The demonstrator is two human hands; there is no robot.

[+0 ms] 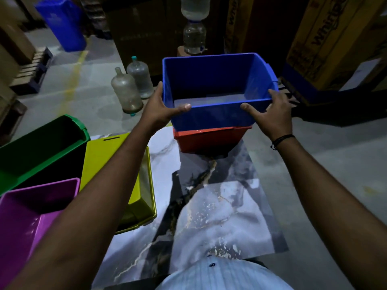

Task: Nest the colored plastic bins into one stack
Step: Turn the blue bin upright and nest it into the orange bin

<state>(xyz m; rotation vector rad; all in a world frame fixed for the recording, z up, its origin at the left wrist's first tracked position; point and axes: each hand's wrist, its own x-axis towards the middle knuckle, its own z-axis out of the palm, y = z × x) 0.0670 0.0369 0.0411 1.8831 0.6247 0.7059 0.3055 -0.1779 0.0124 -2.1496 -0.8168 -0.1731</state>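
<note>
My left hand (161, 110) and right hand (272, 114) clamp blue bin (213, 88) rim, frame centre, squaring it into red bin (209, 139); green, yellow, purple wait lower left.

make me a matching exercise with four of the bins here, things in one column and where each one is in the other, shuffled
Things:
1. blue bin
2. red bin
3. purple bin
4. green bin

Places:
A. near left corner, closest to the person
B. held at its sides by the left hand and right hand
C. far left, behind the purple one
D. on the marble table, under the blue one

Pairs: 1-B, 2-D, 3-A, 4-C
</note>
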